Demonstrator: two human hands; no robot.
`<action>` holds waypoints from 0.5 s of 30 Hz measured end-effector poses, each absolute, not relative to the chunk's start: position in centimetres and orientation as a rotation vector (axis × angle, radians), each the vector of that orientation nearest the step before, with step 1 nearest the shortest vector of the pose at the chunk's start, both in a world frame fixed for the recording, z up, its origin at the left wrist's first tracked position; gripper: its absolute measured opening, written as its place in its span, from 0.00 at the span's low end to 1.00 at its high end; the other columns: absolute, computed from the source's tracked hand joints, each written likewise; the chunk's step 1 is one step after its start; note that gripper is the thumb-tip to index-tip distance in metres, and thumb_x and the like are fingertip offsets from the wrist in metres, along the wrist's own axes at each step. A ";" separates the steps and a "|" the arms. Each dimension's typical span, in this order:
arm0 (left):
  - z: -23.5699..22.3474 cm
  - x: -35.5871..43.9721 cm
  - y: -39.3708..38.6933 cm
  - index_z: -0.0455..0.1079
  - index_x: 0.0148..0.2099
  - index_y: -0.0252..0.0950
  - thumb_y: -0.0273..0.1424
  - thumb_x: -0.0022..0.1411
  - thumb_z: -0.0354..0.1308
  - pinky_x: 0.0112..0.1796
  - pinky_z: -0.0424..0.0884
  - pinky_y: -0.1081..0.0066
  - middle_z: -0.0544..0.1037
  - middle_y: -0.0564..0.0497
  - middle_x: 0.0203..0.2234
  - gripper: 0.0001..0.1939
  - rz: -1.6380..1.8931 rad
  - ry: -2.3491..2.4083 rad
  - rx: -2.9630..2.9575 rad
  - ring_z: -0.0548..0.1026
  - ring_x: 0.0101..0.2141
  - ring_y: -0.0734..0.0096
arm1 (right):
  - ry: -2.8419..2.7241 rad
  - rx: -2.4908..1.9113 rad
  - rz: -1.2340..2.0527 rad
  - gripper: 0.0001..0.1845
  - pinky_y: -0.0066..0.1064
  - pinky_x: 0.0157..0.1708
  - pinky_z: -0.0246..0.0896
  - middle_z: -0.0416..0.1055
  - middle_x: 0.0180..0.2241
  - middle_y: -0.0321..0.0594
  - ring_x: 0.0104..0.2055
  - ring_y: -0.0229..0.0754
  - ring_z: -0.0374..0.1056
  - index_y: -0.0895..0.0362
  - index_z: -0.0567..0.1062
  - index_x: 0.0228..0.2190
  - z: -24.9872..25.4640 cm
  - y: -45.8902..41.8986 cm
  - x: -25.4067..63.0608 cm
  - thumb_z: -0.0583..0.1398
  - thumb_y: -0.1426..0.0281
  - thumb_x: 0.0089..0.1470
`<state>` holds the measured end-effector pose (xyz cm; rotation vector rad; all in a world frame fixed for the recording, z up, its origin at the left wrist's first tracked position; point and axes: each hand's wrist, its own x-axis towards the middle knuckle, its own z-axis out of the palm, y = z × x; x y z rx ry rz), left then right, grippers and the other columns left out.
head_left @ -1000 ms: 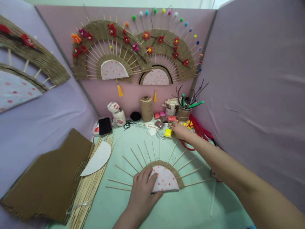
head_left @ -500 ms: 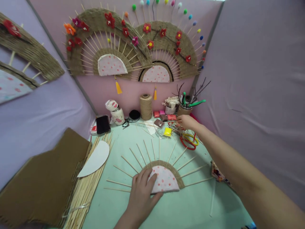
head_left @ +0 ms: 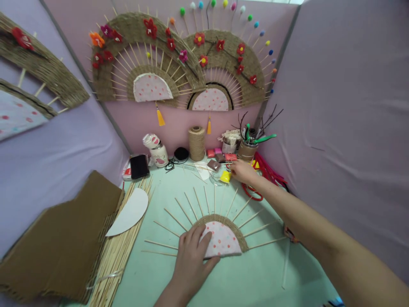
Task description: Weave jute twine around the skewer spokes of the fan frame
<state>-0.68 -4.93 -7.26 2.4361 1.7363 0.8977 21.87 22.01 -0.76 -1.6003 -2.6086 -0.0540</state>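
Note:
A half-round fan lies on the table, its dotted cloth centre edged by a woven twine band with thin sticks radiating outward. Across the fan's left part rests my left hand, fingers spread and holding it down. My right hand is stretched to the back right, fingers curled down among thin sticks and small craft pieces. Whatever lies between those fingers is too small and hidden to make out. A yellow clay packet sits just left of it, and red rings lie partly under the wrist.
At the left are a bundle of sticks, a white paper half-circle and brown cardboard. A twine spool, jars and a pot of green-handled pliers stand along the back. Finished fans hang behind.
My right hand has shifted slightly left and toward me over the small pieces, uncovering red pipe cleaners behind it. The left hand stays on the fan. The view has shifted a little.

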 end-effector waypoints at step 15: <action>-7.3 -0.7 -5.0 0.69 0.49 0.38 0.38 0.52 0.63 0.46 0.63 0.57 0.72 0.42 0.49 0.22 0.913 1.727 2.410 0.66 0.51 0.55 | -2.464 -1.496 0.105 0.17 0.39 0.47 0.55 0.70 0.47 0.50 0.49 0.49 0.63 0.60 0.72 0.45 1.3 23.5 17.5 0.52 0.69 0.56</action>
